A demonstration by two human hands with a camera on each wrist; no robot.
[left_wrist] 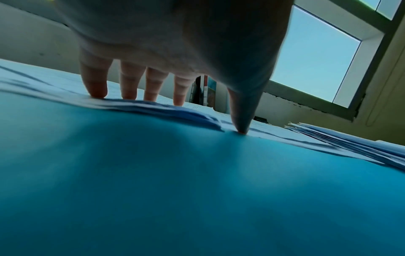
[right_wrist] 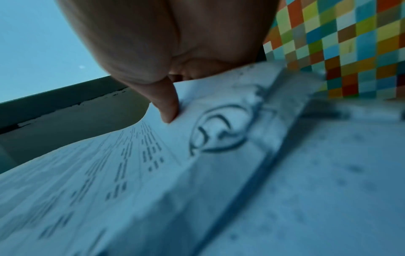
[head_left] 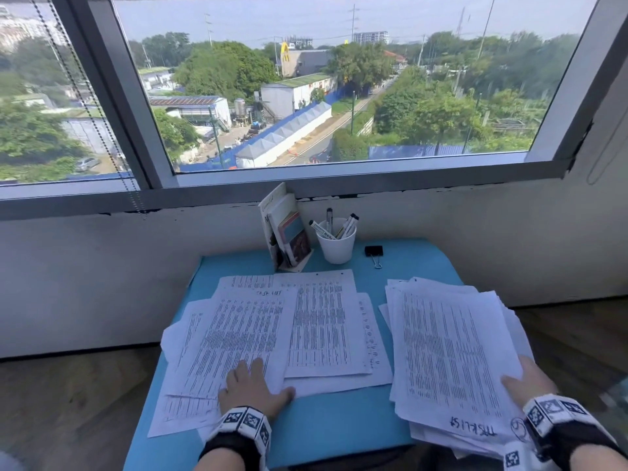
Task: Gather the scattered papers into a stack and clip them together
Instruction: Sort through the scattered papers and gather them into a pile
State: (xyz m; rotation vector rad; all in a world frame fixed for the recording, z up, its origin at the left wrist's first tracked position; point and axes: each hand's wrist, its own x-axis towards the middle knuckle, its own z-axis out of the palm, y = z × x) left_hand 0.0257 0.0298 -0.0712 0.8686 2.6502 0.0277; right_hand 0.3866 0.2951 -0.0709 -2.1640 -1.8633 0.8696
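Left hand [head_left: 249, 385]: your fingers lie flat and spread on the near edge of the loose sheets [head_left: 272, 331], thumb tip down at the paper's edge. The hand presses; it grips nothing.
Right hand [head_left: 525, 380]: you pinch the near right corner of the gathered pile [head_left: 452, 362], thumb on top, the other fingers hidden beneath the sheets.
Paper location: the loose sheets overlap in a fan on the left half of the blue counter [head_left: 339, 423]; the gathered pile lies on the right half, edges uneven, its near end past the counter's front edge. The two groups lie just beside each other, not merged.
Binder clip [head_left: 374, 253]: it rests on the far right of the counter, beside the white cup [head_left: 336, 244] of markers, well apart from both hands.
Stage (judgement): gathering is partly done; clipping has not started.
Risk, slippage: dragging the fan with flat fingers may move only the top sheet and leave lower ones behind.
Risk, overhang: lifting the pile by one corner may let sheets slide off the front edge.
Risk, misalignment: clipping before squaring the edges may miss the offset sheets.
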